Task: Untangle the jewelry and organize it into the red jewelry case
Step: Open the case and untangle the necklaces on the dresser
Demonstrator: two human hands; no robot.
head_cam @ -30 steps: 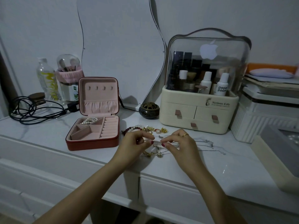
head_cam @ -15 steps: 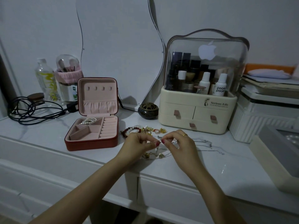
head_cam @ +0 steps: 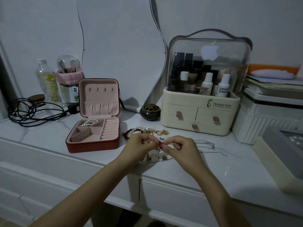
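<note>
Head view. We see the left hand (head_cam: pixel 142 145) and right hand (head_cam: pixel 179 147) meeting above the desk's (head_cam: pixel 213 174) front edge, fingertips pinched together on a thin gold chain (head_cam: pixel 155 156) whose slack, with small gold charms, drapes onto the surface just beneath them. Both hands are narrowly closed in a pinch; we cannot resolve what kind of chain it is. Just behind the hands, toward the desk's middle, lie a red-and-white bead bracelet (head_cam: pixel 133 131) and a cluster of gold rings (head_cam: pixel 157 131). A fine silver chain (head_cam: pixel 211 147) trails right of the right hand. The red jewelry case (head_cam: pixel 93 145) sits left of the hands, lid upright, a pearl piece (head_cam: pixel 89 122) in its rear-left compartment. A cream cosmetics organizer (head_cam: pixel 200 118) stands at the back.
</note>
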